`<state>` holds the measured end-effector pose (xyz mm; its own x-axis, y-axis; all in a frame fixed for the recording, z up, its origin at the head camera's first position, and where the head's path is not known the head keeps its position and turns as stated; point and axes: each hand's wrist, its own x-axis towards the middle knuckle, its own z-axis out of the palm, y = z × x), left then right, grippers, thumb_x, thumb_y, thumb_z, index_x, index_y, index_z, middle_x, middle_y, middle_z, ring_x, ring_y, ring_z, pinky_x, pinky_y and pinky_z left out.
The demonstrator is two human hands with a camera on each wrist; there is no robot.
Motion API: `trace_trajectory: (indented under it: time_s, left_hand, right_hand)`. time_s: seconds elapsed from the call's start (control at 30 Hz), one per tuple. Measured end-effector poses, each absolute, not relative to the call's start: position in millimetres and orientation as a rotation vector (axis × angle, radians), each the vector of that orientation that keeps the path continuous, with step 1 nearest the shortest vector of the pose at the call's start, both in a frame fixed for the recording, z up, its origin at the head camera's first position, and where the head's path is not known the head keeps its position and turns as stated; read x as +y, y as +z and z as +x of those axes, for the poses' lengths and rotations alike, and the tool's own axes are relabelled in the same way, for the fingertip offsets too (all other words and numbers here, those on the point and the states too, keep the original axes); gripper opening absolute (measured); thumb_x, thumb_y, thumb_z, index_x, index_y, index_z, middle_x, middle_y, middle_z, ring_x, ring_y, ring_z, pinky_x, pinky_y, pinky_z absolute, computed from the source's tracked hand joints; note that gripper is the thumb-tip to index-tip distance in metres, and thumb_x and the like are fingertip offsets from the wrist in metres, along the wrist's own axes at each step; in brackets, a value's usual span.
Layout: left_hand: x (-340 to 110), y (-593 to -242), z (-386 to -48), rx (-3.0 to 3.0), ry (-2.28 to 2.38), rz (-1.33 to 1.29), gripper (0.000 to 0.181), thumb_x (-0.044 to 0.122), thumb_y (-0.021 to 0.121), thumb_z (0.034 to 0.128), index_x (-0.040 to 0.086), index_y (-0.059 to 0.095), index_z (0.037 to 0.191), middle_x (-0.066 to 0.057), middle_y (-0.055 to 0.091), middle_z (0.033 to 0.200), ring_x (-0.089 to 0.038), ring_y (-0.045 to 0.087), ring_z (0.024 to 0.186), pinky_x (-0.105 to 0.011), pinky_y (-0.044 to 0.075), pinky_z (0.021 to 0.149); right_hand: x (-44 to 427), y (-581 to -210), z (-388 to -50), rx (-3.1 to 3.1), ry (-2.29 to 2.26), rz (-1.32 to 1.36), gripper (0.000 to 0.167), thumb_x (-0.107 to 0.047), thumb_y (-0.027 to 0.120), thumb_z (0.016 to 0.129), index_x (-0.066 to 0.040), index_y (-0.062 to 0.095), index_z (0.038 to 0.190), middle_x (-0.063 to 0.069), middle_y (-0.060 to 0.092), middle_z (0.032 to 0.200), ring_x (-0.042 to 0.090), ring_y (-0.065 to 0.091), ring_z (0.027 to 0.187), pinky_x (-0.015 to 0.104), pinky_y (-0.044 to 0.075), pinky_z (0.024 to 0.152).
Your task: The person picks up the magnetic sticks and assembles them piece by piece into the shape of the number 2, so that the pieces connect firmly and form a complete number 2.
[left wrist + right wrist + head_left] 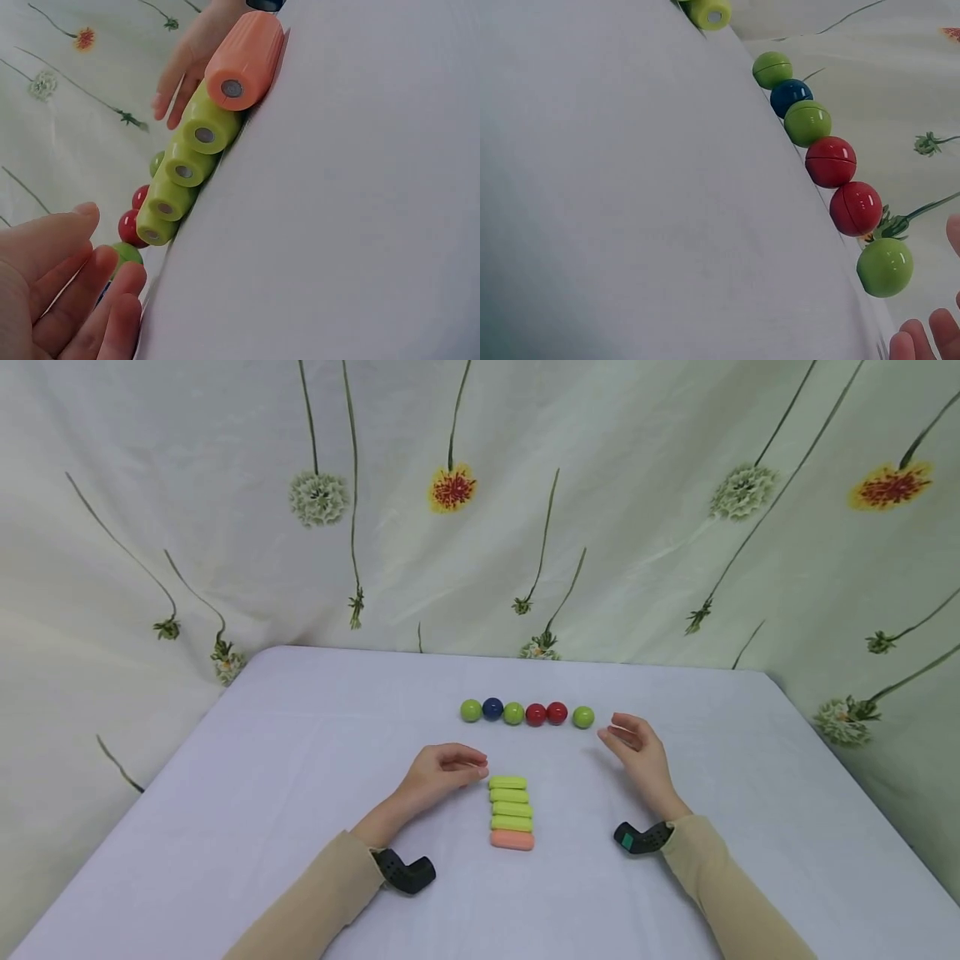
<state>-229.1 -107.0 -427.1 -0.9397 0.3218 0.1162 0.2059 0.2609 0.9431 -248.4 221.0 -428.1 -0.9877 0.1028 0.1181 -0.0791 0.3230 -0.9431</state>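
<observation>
My left hand (442,774) hovers just left of a stack-like row of short rods, its fingers loosely bent and holding nothing. The row has several yellow-green rods (512,810) side by side and one orange rod (512,840) at the near end. Round metal discs show in the rod ends in the left wrist view. To the right, my right hand (640,760) is held with relaxed fingers close to a green ball (583,717), apart from it. Left of that ball, two red balls (546,714), a green ball (513,713), a blue ball (492,708) and another green ball (471,710) form a line.
A white-covered table (360,702) bears everything. Behind it hangs a pale cloth (615,460) printed with flowers. Each wrist wears a black camera, one on the left (408,873) and one on the right (641,838).
</observation>
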Motion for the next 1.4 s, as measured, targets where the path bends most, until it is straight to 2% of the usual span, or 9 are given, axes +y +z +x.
trace_trajectory:
  time_s: [0.23,0.57,0.87,1.13,1.4]
  left_hand:
    - [-101.7,-425.1,-229.6,2.475,1.686,0.526,0.026,0.026,0.075,0.0800,0.010,0.072,0.101,0.000,0.070,0.094,-0.012,0.064,0.085,-0.027,0.050,0.077]
    - [-90.6,-421.4,-232.6,2.522,1.596,0.567,0.024,0.028,0.076,0.0790,0.013,0.074,0.098,0.004,0.070,0.091,-0.010,0.063,0.087,-0.031,0.048,0.082]
    - [-83.7,-423.3,-235.9,2.559,1.531,0.608,0.022,0.027,0.077,0.0774,0.014,0.075,0.095,0.006,0.070,0.087,-0.009,0.062,0.082,-0.030,0.048,0.076]
    - [-78.8,-423.6,-238.9,2.609,1.479,0.652,0.016,0.024,0.073,0.0811,0.015,0.075,0.094,0.008,0.069,0.087,-0.008,0.061,0.083,-0.030,0.048,0.078]
    - [-75.2,-425.1,-244.9,2.665,1.421,0.659,0.017,0.019,0.071,0.0791,0.017,0.075,0.095,0.008,0.068,0.087,-0.009,0.058,0.080,-0.029,0.047,0.075]
  right_hand:
    - [221.0,-430.2,-253.9,-2.418,1.726,-0.019,0.061,-0.040,0.068,0.085,-0.007,0.045,0.131,0.012,0.050,0.131,0.025,0.049,0.120,0.041,0.041,0.098]
    - [211.0,-430.8,-263.1,-2.342,1.753,0.024,0.055,-0.028,0.072,0.084,-0.003,0.048,0.127,0.014,0.051,0.128,0.024,0.051,0.116,0.027,0.043,0.095]
    - [203.9,-432.6,-271.1,-2.361,1.710,-0.006,0.055,-0.027,0.073,0.083,-0.002,0.049,0.126,0.014,0.053,0.127,0.026,0.051,0.114,0.035,0.041,0.098]
    - [199.1,-434.3,-277.3,-2.427,1.601,-0.036,0.054,-0.028,0.072,0.083,-0.002,0.051,0.127,0.015,0.053,0.125,0.028,0.052,0.112,0.036,0.040,0.098]
    - [194.7,-433.1,-278.4,-2.481,1.540,-0.112,0.055,-0.034,0.073,0.082,-0.007,0.054,0.127,0.014,0.056,0.122,0.027,0.053,0.108,0.038,0.042,0.093]
